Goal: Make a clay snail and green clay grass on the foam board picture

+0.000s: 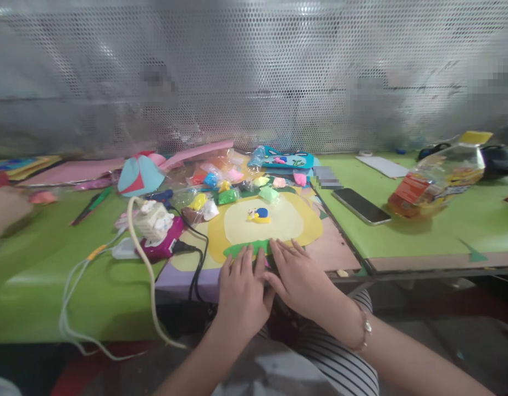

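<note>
Perforated metal sheeting (254, 71) is seen behind a green-topped table (35, 275). A yellow paper shape (218, 223) is laid flat on it, well left of a bottle (439, 176). The left hand (243, 291) and right hand (300, 275) are placed side by side, fingers extended, nothing gripped. By the fingertips, a green strip (236, 249) is touched along the shape's near edge. Beyond, a small blue-and-yellow figure (261, 215) is set on its cream centre.

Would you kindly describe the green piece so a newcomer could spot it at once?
On the table, find the large yellow shape around a paler rounded one. Along its near edge, at the fingertips of the left hand and right hand, lies the green piece. Unlike the broad yellow shapes, it is long, narrow and green.
</note>
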A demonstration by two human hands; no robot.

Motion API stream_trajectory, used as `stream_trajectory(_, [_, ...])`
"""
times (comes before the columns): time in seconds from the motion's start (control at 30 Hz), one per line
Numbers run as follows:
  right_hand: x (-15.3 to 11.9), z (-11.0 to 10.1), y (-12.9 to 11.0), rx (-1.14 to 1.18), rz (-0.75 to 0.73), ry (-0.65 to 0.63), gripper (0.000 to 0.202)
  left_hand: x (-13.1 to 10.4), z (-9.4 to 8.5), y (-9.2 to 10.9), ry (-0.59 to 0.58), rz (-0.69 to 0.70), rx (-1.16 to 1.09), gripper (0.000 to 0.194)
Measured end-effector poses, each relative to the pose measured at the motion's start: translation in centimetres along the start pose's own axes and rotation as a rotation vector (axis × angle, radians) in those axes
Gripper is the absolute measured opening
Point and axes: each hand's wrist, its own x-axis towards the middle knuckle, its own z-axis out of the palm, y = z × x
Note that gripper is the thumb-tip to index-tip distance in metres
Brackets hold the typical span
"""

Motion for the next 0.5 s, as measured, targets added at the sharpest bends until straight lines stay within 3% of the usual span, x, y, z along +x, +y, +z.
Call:
stream_trajectory(0.33, [-0.8, 1.0, 0.7, -0.138, 0.049, 0.028, 0.062, -0.1, 0.0, 0.2, -0.042, -0.024, -0.002, 0.054])
stream_trajectory(0.5, [-0.8, 0.4, 1.3, -0.115, 0.05, 0.036, 0.06, 0.1, -0.2, 0.4, -0.055, -0.029, -0.02, 0.063])
